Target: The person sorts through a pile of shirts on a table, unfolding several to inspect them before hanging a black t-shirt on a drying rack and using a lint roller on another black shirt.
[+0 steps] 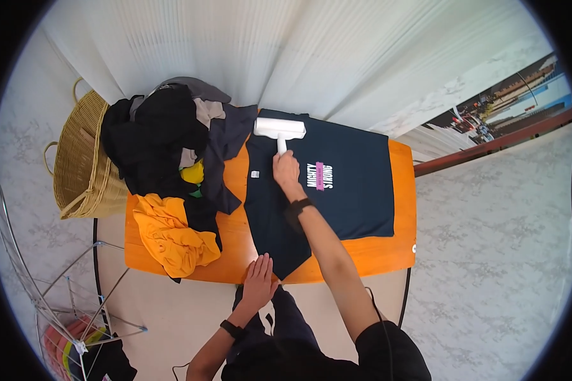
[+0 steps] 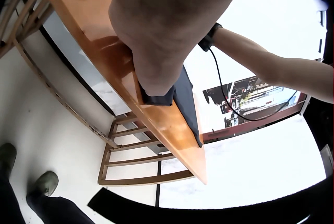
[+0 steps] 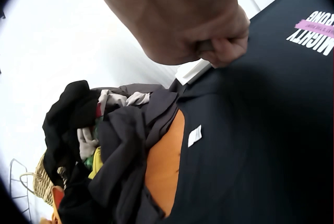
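A dark navy shirt [image 1: 356, 203] with white lettering and a pink strip lies spread on the orange table. My right hand [image 1: 286, 174] grips the handle of a white lint roller [image 1: 279, 127], whose roller lies across the shirt's far left part; in the right wrist view the fingers curl round the handle and the roller [image 3: 192, 71] is partly hidden behind the hand [image 3: 209, 31]. At the near edge my left hand [image 1: 259, 286] rests with straight fingers beside the shirt's lower corner. The left wrist view shows that hand [image 2: 162, 41] over dark cloth [image 2: 187, 104], its fingers mostly hidden.
A heap of dark clothes [image 1: 165, 140] and an orange garment [image 1: 175, 235] cover the table's left part. Beyond them stands a wicker basket [image 1: 89, 159]. A metal drying rack [image 1: 79, 346] is at the lower left, and a white curtain [image 1: 235, 51] hangs behind the table.
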Action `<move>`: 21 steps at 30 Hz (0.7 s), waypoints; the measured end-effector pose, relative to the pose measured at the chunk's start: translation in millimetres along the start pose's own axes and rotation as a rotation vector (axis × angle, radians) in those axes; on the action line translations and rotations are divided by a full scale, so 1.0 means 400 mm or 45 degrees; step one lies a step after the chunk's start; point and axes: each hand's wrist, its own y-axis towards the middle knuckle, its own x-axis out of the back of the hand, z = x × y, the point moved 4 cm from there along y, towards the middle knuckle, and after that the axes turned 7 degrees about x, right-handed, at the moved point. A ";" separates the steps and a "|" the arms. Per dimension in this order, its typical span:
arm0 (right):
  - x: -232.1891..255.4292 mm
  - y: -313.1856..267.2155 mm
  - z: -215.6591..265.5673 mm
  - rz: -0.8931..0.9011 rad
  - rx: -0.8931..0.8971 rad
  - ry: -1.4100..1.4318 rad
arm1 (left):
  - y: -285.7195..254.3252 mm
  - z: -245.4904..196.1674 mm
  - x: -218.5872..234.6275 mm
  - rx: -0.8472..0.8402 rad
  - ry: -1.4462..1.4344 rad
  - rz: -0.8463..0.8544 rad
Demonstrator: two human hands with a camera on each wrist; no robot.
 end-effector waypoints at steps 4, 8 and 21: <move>-0.002 0.073 -0.003 -0.002 0.000 -0.034 | 0.001 -0.002 0.008 0.012 0.038 0.044; 0.039 -0.021 -0.008 -0.004 0.078 -0.002 | -0.003 -0.007 0.017 0.007 0.008 0.019; 0.132 -0.722 -0.054 0.259 -0.040 0.039 | -0.029 0.013 0.006 -0.117 -0.053 -0.111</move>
